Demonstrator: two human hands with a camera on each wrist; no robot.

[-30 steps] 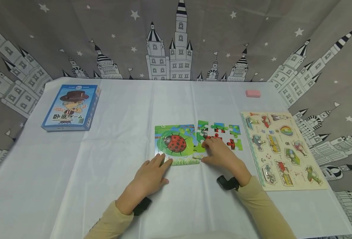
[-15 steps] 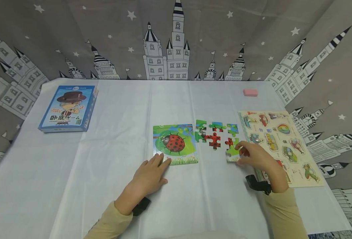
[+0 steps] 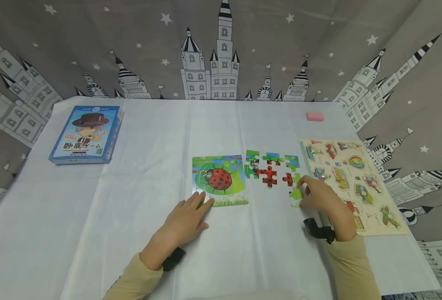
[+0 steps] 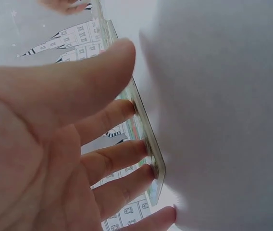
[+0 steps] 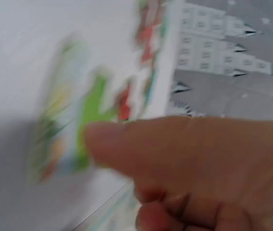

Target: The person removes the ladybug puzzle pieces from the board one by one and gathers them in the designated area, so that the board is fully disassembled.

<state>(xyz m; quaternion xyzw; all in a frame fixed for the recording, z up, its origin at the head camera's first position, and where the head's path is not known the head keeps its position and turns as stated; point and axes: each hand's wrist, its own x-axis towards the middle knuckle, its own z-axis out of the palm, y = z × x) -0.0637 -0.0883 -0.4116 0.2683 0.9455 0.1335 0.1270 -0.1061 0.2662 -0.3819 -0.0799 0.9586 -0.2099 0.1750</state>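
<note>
My left hand rests its fingertips on the lower left edge of a ladybug puzzle board. In the left wrist view its fingers lie extended along the board's rim, the thumb lifted off. My right hand pinches a green jigsaw piece at the lower right of the loose pieces. The right wrist view is blurred; the thumb lies against the piece and the fingertips behind it are hidden. Just above that piece lies a red and green piece. A red piece and several others lie to the left.
Right of the pieces lies a wooden vehicle peg board, partly under my right forearm. A pink eraser-like block sits at the back right. A blue game box stands at the back left on the white-covered table.
My right hand has gone from the puzzle board's right edge to the right, bringing the green piece under the right-hand column of pieces. The left hand has stayed on the board.
</note>
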